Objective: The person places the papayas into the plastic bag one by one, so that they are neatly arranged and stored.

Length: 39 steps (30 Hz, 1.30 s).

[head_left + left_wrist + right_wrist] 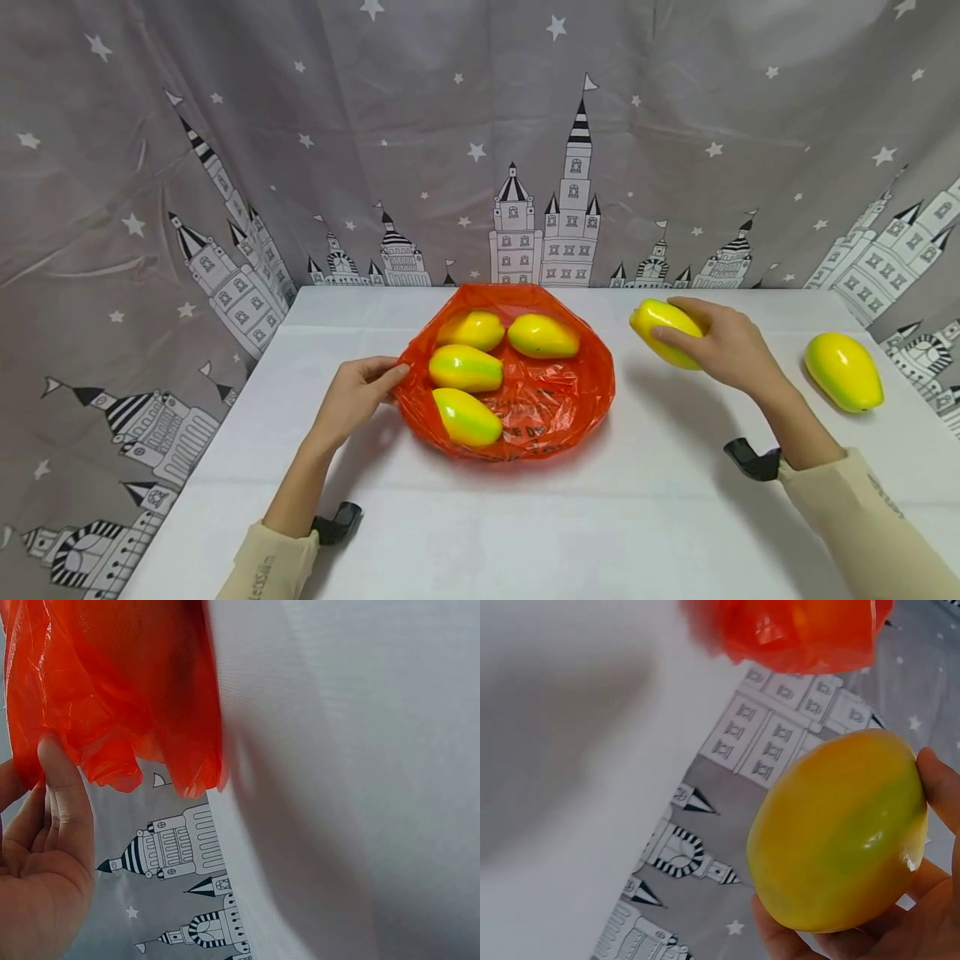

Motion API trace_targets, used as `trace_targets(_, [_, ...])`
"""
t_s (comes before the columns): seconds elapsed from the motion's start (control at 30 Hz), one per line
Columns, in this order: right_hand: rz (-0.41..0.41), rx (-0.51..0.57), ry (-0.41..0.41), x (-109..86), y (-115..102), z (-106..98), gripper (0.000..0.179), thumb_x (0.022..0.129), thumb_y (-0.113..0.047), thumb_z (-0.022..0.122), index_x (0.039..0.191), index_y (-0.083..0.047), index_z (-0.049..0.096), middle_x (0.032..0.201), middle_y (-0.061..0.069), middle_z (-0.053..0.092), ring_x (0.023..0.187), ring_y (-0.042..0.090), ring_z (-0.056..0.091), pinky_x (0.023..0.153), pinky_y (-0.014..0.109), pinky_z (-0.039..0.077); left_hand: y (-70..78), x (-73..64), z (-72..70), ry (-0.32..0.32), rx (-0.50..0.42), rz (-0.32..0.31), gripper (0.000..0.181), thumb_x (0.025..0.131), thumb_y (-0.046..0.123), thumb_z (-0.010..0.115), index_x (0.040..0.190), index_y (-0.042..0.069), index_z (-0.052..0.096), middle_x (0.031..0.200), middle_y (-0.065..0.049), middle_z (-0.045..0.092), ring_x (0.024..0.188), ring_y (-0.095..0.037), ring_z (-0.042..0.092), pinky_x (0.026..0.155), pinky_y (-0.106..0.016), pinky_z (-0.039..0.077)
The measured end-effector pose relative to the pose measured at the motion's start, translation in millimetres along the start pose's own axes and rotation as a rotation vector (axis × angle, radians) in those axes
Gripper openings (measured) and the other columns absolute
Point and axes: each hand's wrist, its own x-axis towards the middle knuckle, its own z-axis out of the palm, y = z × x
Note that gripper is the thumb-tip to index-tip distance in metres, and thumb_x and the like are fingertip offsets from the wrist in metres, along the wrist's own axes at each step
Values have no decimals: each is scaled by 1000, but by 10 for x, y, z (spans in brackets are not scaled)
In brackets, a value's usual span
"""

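A red plastic bag (555, 417) sits open-mouthed on the table, with several yellow-green mangoes inside, among them a mango (543, 336) at the back right. The left hand (358, 396) pinches the bag's left rim between thumb and fingers; the left wrist view shows the thumb against the red film (112, 682). Right of the bag, the right hand (723, 342) grips a mango (670, 332) above the table, fingers and thumb around its sides. In the right wrist view this held mango (840, 832) appears large, apart from the bag (802, 637).
Another mango (845, 372) lies on the white table (480, 542) at the far right, beyond the right forearm. A grey curtain (420, 108) printed with castles and stars hangs behind the table and along its sides.
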Motion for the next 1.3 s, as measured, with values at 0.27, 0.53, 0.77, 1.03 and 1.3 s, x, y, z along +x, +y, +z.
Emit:
trace_targets(0.27, [-15,61,-20,-38,-175,39,64,94,-47,63,139,-2,54,114,18,63,94,32,52,75,42,44,-19,6,-5,-4,-6,1,32,100,16,61,117,-11,66,103,-22,70,71,-21,67,68,-26,58])
trace_targets(0.53, [-57,90,-41,-64,-365,97,61,93,-45,65,138,-4,56,114,15,64,91,28,52,75,40,45,-25,7,0,-8,-1,-1,33,100,17,60,117,-11,66,103,-22,70,72,-21,67,68,-26,58])
trace_targets(0.77, [-136,100,-48,-68,-530,164,58,92,-42,68,136,-4,58,115,11,65,89,25,53,73,39,47,-9,-5,-6,-9,-3,-7,34,100,18,60,118,-10,65,103,-22,70,72,-22,67,68,-26,58])
trace_targets(1.03, [-197,109,-59,-58,-660,260,58,91,-41,71,134,-5,60,113,8,65,89,23,53,73,38,48,-4,-22,-20,-10,-5,-11,34,100,18,60,118,-11,65,103,-22,69,72,-22,67,68,-27,58])
trace_targets(1.3, [-227,104,-77,-61,-754,385,58,89,-45,72,133,-9,61,119,6,65,93,21,55,77,38,49,0,-25,-26,-4,-4,-12,34,100,17,60,118,-11,65,104,-22,69,72,-22,67,68,-26,58])
